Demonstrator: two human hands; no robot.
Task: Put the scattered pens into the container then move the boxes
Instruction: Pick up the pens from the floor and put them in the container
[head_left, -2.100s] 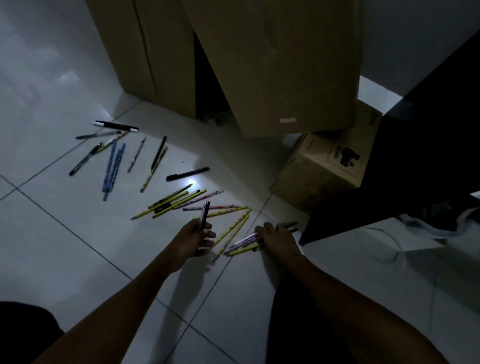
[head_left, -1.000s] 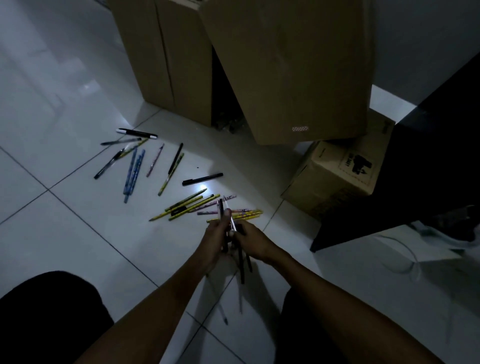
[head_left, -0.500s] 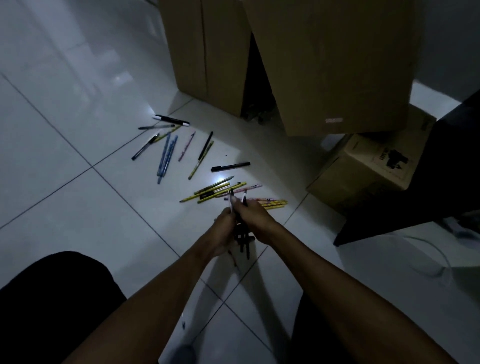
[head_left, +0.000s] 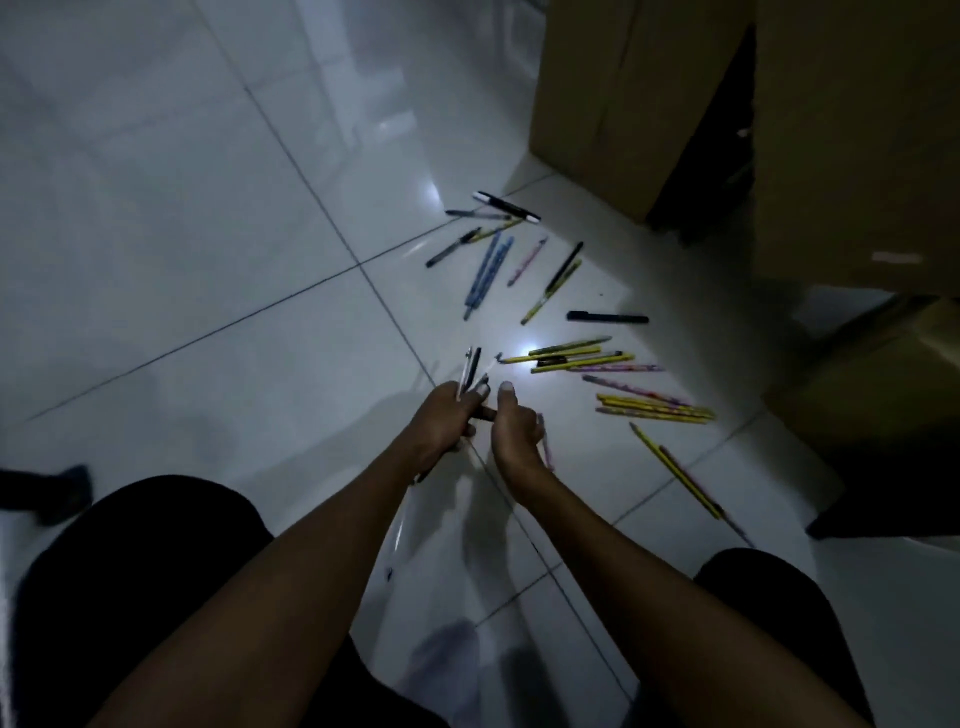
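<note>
Pens (head_left: 563, 357) scattered on tiled floor (head_left: 208, 260).
Left hand (head_left: 447, 421) grips a bundle of pens (head_left: 470, 371); right hand (head_left: 514, 431) curls just beside it, its grasp unclear.

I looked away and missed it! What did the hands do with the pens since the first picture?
The right hand scooped some pens off the floor and passed them across. The left hand, which held one black pen, now grips a bundle of pens. A pinkish pen shows by the right hand's fingers; whether it's held is unclear. The other scattered pens and the cardboard boxes stayed put.
</note>
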